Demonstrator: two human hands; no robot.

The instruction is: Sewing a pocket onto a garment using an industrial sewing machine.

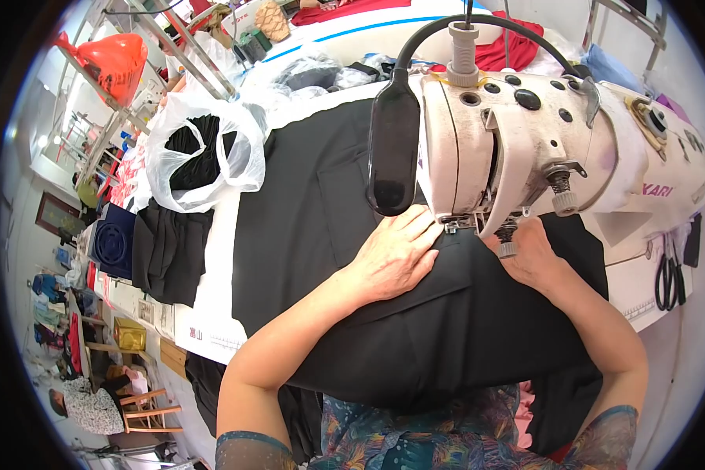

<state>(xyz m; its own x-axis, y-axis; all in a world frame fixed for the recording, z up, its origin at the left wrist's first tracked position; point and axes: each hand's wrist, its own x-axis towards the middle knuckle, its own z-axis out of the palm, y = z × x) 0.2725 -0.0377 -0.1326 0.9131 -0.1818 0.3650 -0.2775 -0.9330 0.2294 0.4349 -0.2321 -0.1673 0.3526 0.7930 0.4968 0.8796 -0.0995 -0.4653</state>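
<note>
A large piece of black fabric point(294, 264) is spread over the white sewing table point(220, 258) and hangs down over my lap. The head of an industrial sewing machine point(540, 141) stands above it, its presser foot point(450, 228) near the fabric. My left hand point(396, 255) lies flat on the cloth, fingertips just left of the foot. To the right of the foot, my right hand point(523, 249) rests on the fabric, its fingers partly hidden behind the machine's tension knob point(507, 247). Whether those fingers pinch the cloth cannot be seen.
A black paddle-shaped attachment point(393, 153) hangs left of the machine head. Scissors point(670, 279) lie at the right. On the left are a white plastic bag point(244, 155) with black cloth, folded dark pieces point(170, 252) and a blue box point(113, 241). A person point(91, 405) sits in the background.
</note>
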